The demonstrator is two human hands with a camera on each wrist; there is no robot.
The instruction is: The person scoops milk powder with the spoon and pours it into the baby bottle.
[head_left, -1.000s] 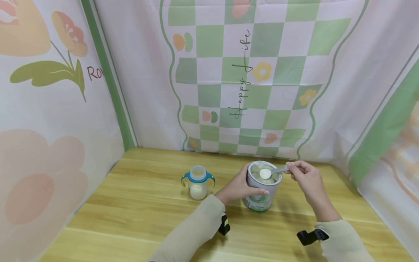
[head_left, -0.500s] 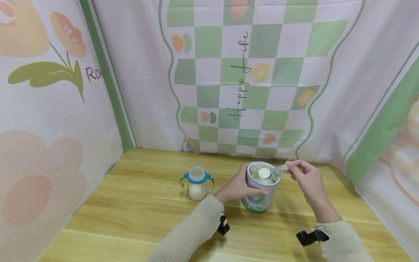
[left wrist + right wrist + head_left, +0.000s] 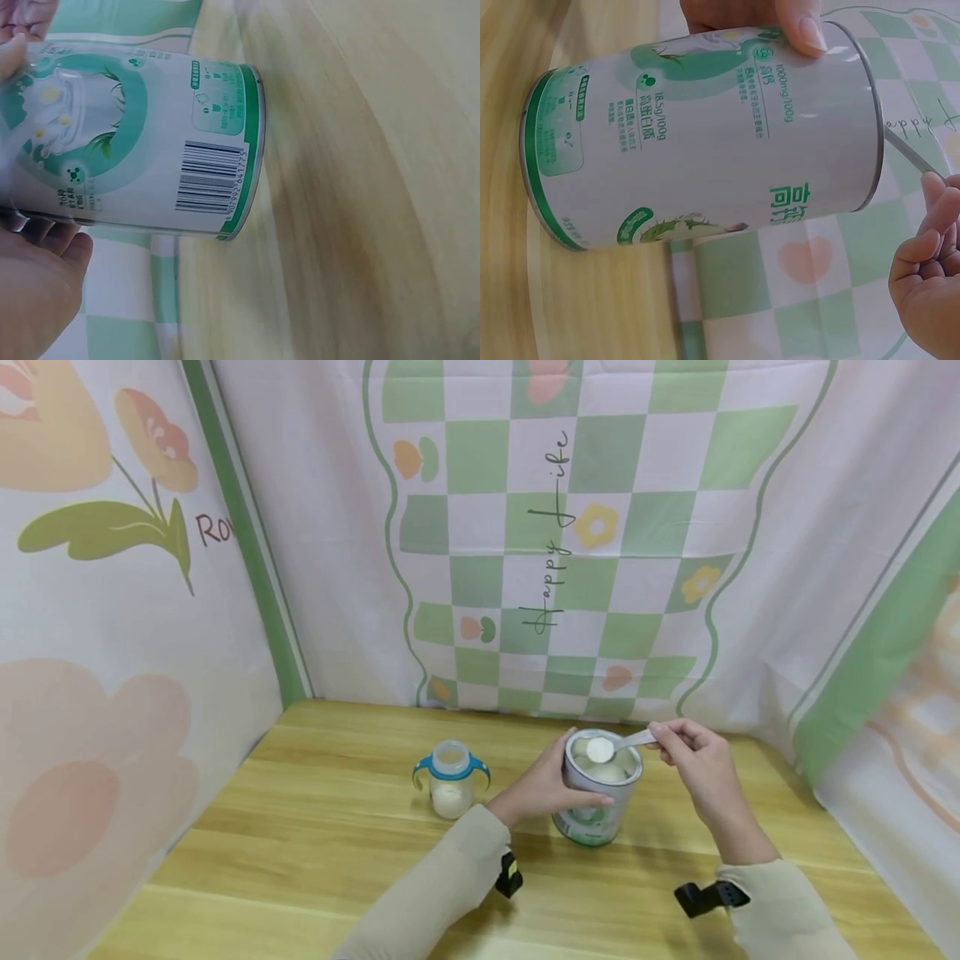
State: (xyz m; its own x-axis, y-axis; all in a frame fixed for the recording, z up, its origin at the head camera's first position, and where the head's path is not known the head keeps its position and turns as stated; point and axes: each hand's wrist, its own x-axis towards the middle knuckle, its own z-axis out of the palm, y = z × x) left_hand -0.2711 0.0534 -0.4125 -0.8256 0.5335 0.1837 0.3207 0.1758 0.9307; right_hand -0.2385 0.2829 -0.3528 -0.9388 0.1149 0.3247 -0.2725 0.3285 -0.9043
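A white and green milk powder can [image 3: 592, 822] stands on the table, its top open and pale powder inside. My left hand [image 3: 543, 785] grips it round the left side, the thumb across the front. In the right wrist view that thumb presses the can [image 3: 705, 142] near its rim. My right hand [image 3: 697, 768] pinches the grey handle of a scoop [image 3: 600, 750]. Pale powder fills the scoop's bowl, which sits at the can's mouth. Only the scoop handle [image 3: 915, 156] shows in the right wrist view; the can wall hides the bowl.
Left of the can stands a baby bottle [image 3: 452, 797] with blue side handles [image 3: 422, 768], an uncovered top and pale powder inside. The wooden table [image 3: 300, 827] meets a checked curtain [image 3: 540, 568] at the back and a flowered one on the left.
My right hand has lifted slightly, and the scoop has moved a little up and left over the powder. My left hand and the can stay put.
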